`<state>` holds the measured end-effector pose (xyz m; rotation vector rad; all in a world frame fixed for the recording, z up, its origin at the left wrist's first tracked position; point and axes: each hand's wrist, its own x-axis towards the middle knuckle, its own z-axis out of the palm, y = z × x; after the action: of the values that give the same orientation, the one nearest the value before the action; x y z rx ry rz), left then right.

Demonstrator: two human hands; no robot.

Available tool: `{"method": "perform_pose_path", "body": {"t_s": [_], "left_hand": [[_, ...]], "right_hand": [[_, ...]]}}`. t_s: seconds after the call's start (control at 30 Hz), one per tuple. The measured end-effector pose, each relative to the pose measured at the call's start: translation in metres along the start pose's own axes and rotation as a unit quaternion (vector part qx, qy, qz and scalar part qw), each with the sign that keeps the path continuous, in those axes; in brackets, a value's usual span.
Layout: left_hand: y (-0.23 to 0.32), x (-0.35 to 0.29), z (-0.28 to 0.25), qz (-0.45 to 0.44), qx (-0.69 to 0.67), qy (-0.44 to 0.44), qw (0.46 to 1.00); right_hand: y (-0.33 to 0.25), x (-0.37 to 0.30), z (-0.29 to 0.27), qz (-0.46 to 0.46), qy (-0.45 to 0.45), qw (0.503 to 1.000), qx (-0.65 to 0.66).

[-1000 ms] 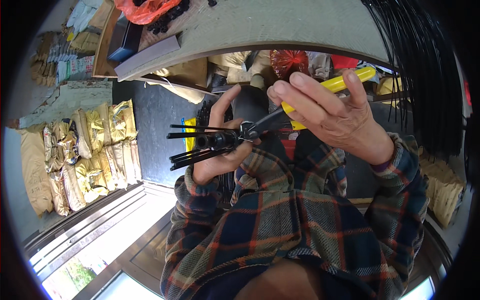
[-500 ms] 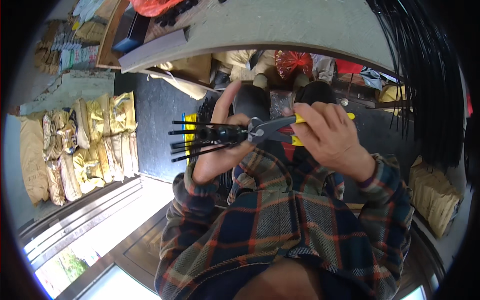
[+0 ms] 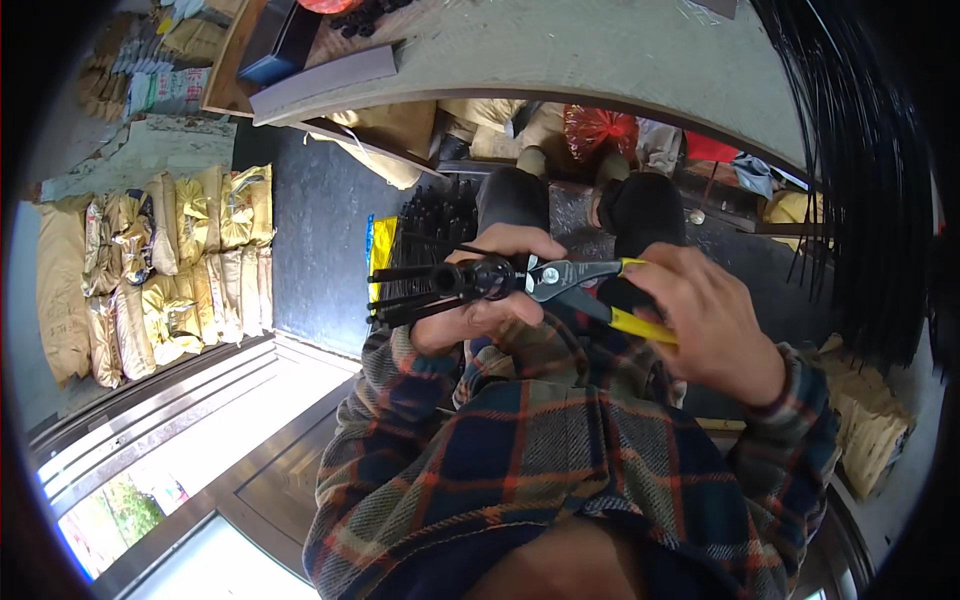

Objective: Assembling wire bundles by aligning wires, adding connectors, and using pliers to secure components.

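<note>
My left hand (image 3: 480, 318) is wrapped round a black hub with thin rods (image 3: 480, 279), which looks like part of an umbrella frame. The rods fan out to the left around a hollow black tube. My right hand (image 3: 705, 310) grips pliers with yellow handles (image 3: 585, 288), the handles spread apart. The jaws of the pliers meet the right end of the hub, beside my left fingertips. Exactly what sits between the jaws is too small to make out.
A workbench (image 3: 560, 60) curves across the far side. Long black rods (image 3: 850, 180) hang at the right. Wrapped brown bundles (image 3: 160, 280) stand at the left. Near my left hand are upright black rods (image 3: 435, 215) and a yellow packet (image 3: 382, 245). A red bag (image 3: 598, 130) lies under the bench.
The pliers and my right hand have shifted right and slightly down, and the handles look wider apart. My left thumb has come down from upright toward the hub, which has moved right.
</note>
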<state>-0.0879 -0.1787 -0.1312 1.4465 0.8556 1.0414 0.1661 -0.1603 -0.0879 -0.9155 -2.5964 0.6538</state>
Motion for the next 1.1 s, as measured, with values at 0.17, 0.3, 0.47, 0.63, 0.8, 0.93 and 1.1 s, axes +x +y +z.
{"method": "perform_pose_path", "body": {"t_s": [0.17,0.3,0.47,0.63,0.8,0.93,1.1], "left_hand": [[0.001,0.012,-0.006,0.03,-0.047,-0.175,0.983],[0.002,0.0,-0.002,-0.031,-0.051,-0.04,0.997],[0.002,0.002,0.009,-0.008,0.016,0.029,0.999],[-0.001,0.004,0.008,0.018,0.03,0.05,0.998],[-0.002,0.001,0.006,0.024,0.03,0.064,0.997],[-0.002,0.004,0.003,0.003,0.002,0.107,0.994],[-0.005,0.007,0.007,0.001,-0.029,0.152,0.988]], "right_hand": [[0.03,0.0,-0.014,0.191,-0.326,0.623,0.685],[0.015,0.01,-0.024,-0.055,-0.072,0.986,0.141],[0.008,0.013,-0.004,-0.023,-0.001,0.994,-0.108],[0.005,0.025,-0.019,-0.036,-0.012,0.977,-0.21],[0.0,0.037,-0.021,-0.057,0.007,0.968,-0.245],[0.005,0.036,-0.004,-0.045,0.011,0.984,-0.173],[0.009,0.023,0.037,-0.022,0.074,0.991,-0.107]]}}
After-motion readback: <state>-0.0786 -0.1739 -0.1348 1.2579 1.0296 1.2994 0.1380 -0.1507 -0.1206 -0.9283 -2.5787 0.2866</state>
